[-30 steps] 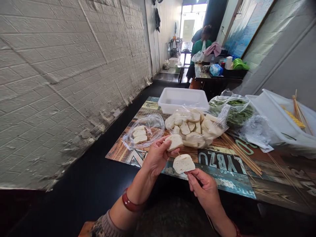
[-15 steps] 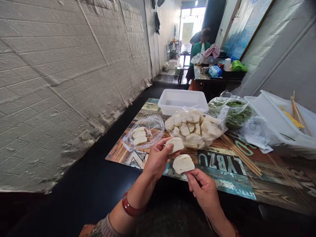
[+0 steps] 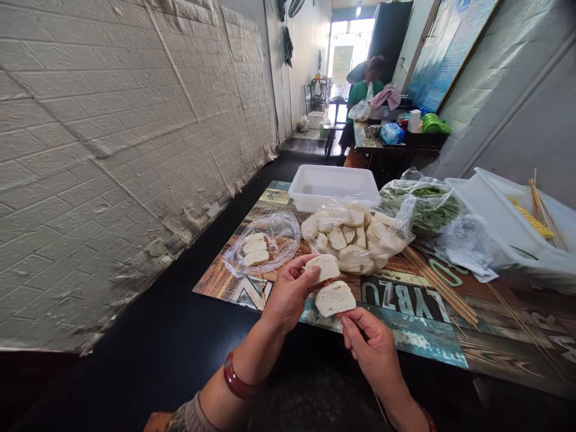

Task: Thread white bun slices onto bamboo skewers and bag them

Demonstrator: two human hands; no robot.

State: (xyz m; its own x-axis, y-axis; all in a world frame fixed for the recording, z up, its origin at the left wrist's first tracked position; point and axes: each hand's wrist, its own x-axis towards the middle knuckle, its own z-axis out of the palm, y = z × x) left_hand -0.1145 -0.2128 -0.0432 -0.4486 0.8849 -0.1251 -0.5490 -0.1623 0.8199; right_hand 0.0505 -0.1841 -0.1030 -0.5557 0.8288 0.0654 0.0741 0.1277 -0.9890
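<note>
My left hand [image 3: 290, 291] pinches a white slice of steamed bun [image 3: 324, 268] between thumb and fingers. Just below it, a second slice [image 3: 335, 299] is threaded on a thin wooden skewer [image 3: 377, 401], which my right hand [image 3: 369, 339] grips under the slice. The two slices almost meet; whether the skewer's tip has entered the upper one is hard to see. Left of my hands, a skewer with three slices [image 3: 256, 258] lies on a clear plastic bag [image 3: 288, 231]. Behind my hands sits a bag of loose bun slices [image 3: 360, 237].
A white plastic tub [image 3: 333, 187] stands behind the bag. To the right are bagged greens [image 3: 427, 210], a bundle of skewers [image 3: 443, 288], green-handled scissors [image 3: 445, 273] and a white bin [image 3: 495, 210]. A person [image 3: 360, 93] sits at a farther table.
My left hand has brought its slice slightly right and down, narrowing the gap to the slice on the skewer. My right hand has barely moved.
</note>
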